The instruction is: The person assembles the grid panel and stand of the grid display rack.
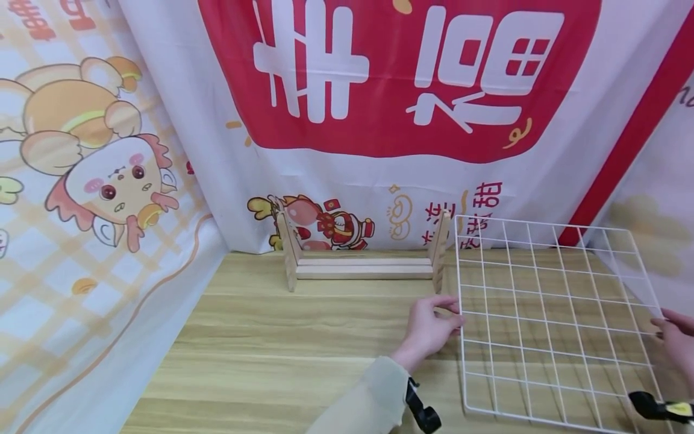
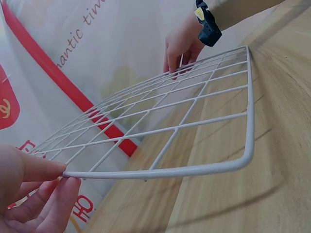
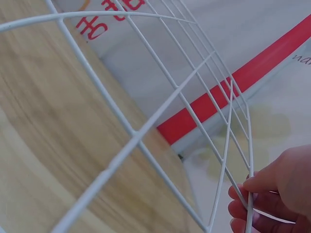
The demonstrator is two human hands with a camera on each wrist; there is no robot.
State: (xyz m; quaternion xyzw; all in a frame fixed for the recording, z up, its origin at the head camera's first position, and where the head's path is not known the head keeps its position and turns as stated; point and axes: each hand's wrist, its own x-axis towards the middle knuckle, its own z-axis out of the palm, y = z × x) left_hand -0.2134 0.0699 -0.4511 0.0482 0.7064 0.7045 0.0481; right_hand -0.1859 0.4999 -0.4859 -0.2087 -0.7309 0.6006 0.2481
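A white wire grid panel is held between both hands over the right part of the table, tilted a little above the wood. My left hand pinches its left rim between thumb and fingers, which the left wrist view shows close up at the rim wire. At the opposite rim, my right hand grips the wire; in the right wrist view its thumb and fingers close round that edge. Part of the right hand is cut off by the head view's border.
A wooden stand with two uprights and crossbars stands at the table's back, left of the panel. Printed cloth hangs behind the wooden table and along both sides. Each wrist wears a black strap-on device.
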